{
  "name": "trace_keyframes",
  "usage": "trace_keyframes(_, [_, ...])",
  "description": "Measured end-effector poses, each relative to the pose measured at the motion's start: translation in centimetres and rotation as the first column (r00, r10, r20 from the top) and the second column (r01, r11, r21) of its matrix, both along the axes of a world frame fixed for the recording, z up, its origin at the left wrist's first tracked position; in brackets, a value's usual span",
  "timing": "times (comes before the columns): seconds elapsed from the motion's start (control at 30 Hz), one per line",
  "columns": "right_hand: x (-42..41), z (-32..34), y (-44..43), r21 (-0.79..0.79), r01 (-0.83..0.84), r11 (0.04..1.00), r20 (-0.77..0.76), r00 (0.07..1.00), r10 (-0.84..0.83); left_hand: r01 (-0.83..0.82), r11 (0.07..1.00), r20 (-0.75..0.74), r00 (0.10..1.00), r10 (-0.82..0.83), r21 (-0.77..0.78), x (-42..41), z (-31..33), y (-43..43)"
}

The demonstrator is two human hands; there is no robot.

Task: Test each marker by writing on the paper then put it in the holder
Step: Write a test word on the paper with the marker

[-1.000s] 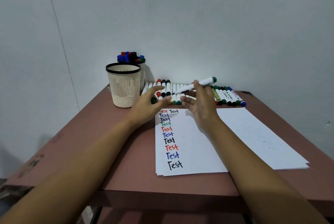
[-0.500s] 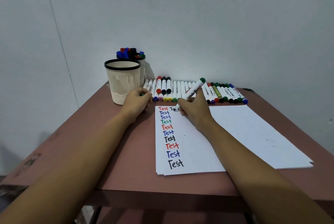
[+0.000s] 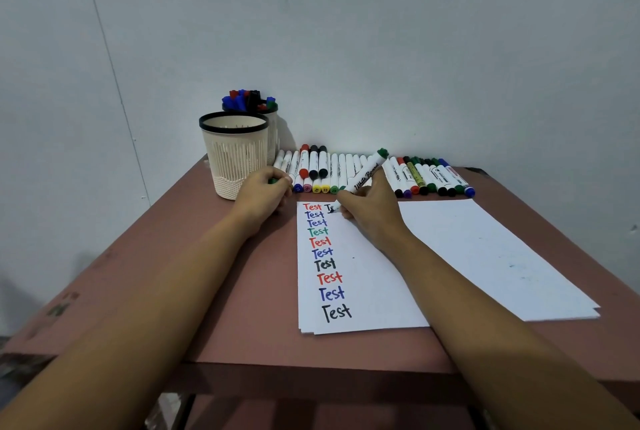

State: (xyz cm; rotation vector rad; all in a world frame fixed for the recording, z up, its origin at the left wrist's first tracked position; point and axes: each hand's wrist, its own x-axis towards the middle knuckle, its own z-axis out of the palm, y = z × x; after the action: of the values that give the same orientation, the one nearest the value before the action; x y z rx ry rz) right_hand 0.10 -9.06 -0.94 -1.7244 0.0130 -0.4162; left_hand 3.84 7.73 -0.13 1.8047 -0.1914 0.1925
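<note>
Right grip (image 3: 367, 213) pinched marker (image 3: 367, 169), tail toward 1 o'clock, tip on paper (image 3: 374, 291) to write; left grip (image 3: 265, 195) curled round green cap (image 3: 273, 181) at holder's (image 3: 235, 159) 4 o'clock, probably ready for recapping.

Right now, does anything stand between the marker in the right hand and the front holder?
Only the left hand, low on the table beside the front holder, gripping a green cap. Lifted over it, the marker in the right hand should reach the holder's open top.
</note>
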Motion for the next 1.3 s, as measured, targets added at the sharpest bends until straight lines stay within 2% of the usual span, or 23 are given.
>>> trace_keyframes(0.17, [0.10, 0.00, -0.25, 0.043, 0.003, 0.999, -0.007, 1.000, -0.003, 0.003, 1.000, 0.004, 1.000, -0.003, 0.009, 0.13, -0.11, 0.02])
trace_keyframes(0.47, [0.02, -0.01, -0.07, 0.027, -0.046, 0.999, -0.003, 0.999, 0.046, 0.016, 1.000, 0.007, 1.000, -0.016, 0.005, 0.16, -0.19, 0.03])
trace_keyframes(0.6, [-0.11, 0.05, -0.29, 0.063, -0.012, 0.998, 0.001, 1.000, 0.012, 0.018, 1.000, 0.008, 1.000, -0.018, 0.008, 0.23, -0.24, 0.02])
trace_keyframes(0.73, [-0.09, -0.05, -0.16, 0.008, -0.007, 1.000, 0.014, 1.000, 0.007, 0.011, 0.999, 0.015, 1.000, -0.011, 0.034, 0.21, -0.22, 0.04])
trace_keyframes(1.07, [-0.35, 0.18, -0.09, 0.031, -0.016, 0.999, 0.005, 1.000, 0.015, 0.017, 0.999, 0.013, 1.000, -0.017, 0.027, 0.11, -0.18, 0.07])
trace_keyframes(1.3, [-0.55, 0.13, -0.18, 0.016, 0.058, 0.998, 0.040, 0.997, -0.058, 0.012, 0.999, 0.020, 1.000, -0.013, 0.048, 0.16, -0.22, 0.07])
